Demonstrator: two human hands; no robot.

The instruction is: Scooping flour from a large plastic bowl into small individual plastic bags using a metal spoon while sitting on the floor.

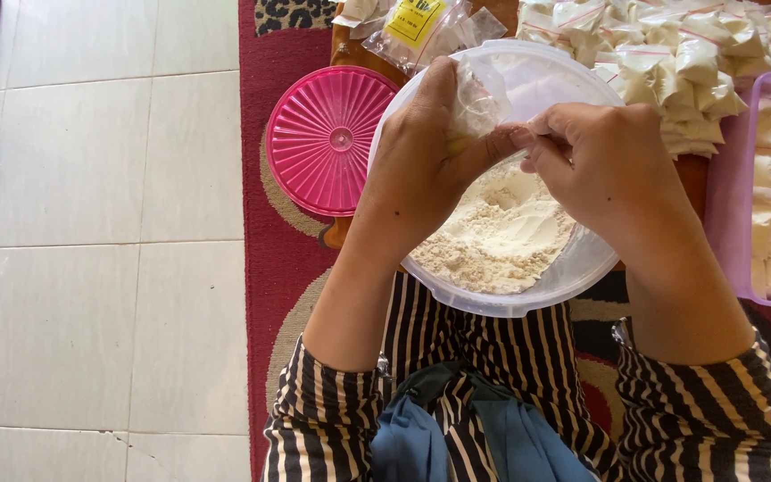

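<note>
Two hands over one round clear tub (528, 299). Your left hand (421, 170) has its fingers wrapped around a small clear plastic bag (477, 103), held above the tub's far half, with pale powder showing inside it. Your right hand (604, 165) has its fingers pinched narrow on the bag's edge, right where your left thumb meets it; both hands touch there.

Tub contents: one heap of off-white flour (501, 232), piled toward the near side. The tub sits on a brown desk (694, 174), close over your lap.

One pink ribbed lid (332, 138) lies flat just left of the tub, not on it.

One purple tray (718, 192) at the right edge holds filled small bags; they run out of frame, so I can't get a count.

One pile of filled small bags (671, 54) sits on the desk beyond the tub, too many and too overlapped to count.

One bundle of clear bags with a yellow label (417, 27) lies at top centre.

Red patterned rug (265, 232) underneath, white tiled floor (91, 223) on the left.
</note>
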